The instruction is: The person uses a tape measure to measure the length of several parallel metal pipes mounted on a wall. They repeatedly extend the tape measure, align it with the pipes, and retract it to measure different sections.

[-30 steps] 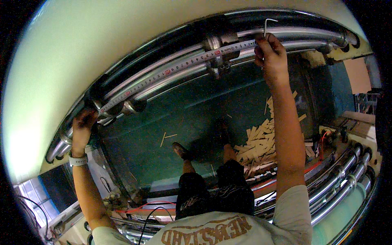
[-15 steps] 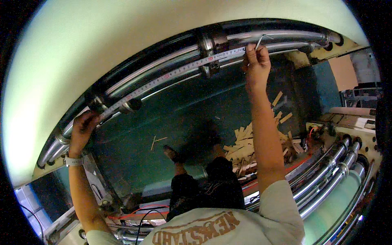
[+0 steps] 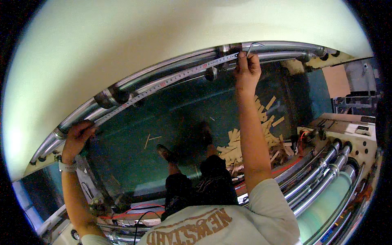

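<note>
Right hand pinches measuring tape and bent metal rod; tape runs leftward to left hand, fingers curled around it.

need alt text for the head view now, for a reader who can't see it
A person's left hand and right hand hold a measuring tape stretched out alongside shiny metal bars, the right also gripping a bent metal tool. Below, pale strips lie heaped on a dark green floor.
</note>
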### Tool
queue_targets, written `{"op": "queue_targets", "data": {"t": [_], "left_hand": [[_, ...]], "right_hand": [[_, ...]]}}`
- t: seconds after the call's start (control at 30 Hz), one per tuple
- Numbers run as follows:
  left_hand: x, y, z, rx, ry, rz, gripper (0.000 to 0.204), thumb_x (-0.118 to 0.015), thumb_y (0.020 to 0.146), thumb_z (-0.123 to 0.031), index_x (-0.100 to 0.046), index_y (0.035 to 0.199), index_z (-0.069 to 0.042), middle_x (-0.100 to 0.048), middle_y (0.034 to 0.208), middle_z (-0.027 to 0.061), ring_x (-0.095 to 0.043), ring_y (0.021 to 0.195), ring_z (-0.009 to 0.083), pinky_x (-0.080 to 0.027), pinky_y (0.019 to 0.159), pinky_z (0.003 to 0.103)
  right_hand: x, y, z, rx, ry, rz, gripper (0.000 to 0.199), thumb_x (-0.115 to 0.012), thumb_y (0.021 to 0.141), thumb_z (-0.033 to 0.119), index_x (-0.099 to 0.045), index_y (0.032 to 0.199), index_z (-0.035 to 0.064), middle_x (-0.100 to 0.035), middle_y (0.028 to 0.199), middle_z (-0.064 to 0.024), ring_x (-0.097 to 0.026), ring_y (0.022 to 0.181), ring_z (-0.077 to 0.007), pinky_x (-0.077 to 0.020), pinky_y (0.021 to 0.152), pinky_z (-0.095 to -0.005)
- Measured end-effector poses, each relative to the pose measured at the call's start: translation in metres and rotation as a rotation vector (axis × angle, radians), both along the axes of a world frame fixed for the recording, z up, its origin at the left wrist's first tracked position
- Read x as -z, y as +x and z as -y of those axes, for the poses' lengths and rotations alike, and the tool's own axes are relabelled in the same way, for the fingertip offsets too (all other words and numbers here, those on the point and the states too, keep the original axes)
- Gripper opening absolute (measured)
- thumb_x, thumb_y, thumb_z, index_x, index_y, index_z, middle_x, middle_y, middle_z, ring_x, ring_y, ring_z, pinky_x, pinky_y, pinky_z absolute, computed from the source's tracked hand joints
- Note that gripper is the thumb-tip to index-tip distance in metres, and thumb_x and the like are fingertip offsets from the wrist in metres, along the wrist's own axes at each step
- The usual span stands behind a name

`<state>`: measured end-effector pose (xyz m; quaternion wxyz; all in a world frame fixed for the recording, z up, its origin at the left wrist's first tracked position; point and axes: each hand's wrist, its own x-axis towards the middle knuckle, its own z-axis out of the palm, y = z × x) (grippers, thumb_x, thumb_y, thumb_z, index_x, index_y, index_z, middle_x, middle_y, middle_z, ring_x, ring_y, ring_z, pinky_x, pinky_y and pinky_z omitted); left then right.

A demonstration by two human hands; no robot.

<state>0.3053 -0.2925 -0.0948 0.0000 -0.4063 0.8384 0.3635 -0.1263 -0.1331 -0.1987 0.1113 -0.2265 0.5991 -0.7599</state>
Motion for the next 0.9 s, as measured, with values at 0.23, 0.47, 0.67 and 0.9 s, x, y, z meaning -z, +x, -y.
{"op": "queue_targets", "data": {"t": [0.23,0.47,0.67,0.9], "left_hand": [[0.015,0.016,0.020,0.046,0.001,-0.026,0.016,-0.053,0.082,-0.015,-0.058,0.081,0.001,-0.056,0.064,0.0058,-0.052,0.059,0.0122,-0.042,0.056,0.024],[0.023,0.012,0.029,0.013,-0.017,0.026,0.018,-0.052,0.084,-0.019,-0.057,0.083,-0.001,-0.055,0.067,0.0056,-0.052,0.062,0.0129,-0.042,0.059,0.026],[0.031,0.032,0.041,0.096,0.186,-0.071,0.024,-0.055,0.082,-0.027,-0.055,0.084,-0.003,-0.054,0.069,0.0031,-0.049,0.064,0.0129,-0.042,0.062,0.028],[-0.004,0.035,0.008,0.275,0.075,0.088,0.029,-0.058,0.079,-0.032,-0.053,0.088,-0.004,-0.054,0.076,0.0032,-0.048,0.073,0.0132,-0.041,0.064,0.029]], "right_hand": [[-0.002,0.015,0.005,-0.021,0.005,-0.069,0.015,-0.055,0.082,0.014,-0.047,0.070,0.0116,-0.039,0.057,0.0073,-0.031,0.048,-0.0019,-0.0248,0.041,-0.0171],[0.007,0.010,0.003,0.018,-0.049,-0.025,0.009,-0.057,0.080,0.010,-0.050,0.075,0.0094,-0.047,0.068,0.0042,-0.040,0.061,-0.0049,-0.0364,0.050,-0.0185],[0.005,0.013,-0.001,0.001,0.041,-0.149,0.010,-0.055,0.083,0.013,-0.047,0.075,0.0121,-0.042,0.062,0.0056,-0.037,0.052,-0.0042,-0.0323,0.044,-0.0201],[0.001,0.019,0.001,-0.048,0.057,-0.122,0.012,-0.053,0.084,0.019,-0.047,0.076,0.0118,-0.040,0.060,0.0060,-0.034,0.048,-0.0043,-0.0297,0.042,-0.0194]]}}
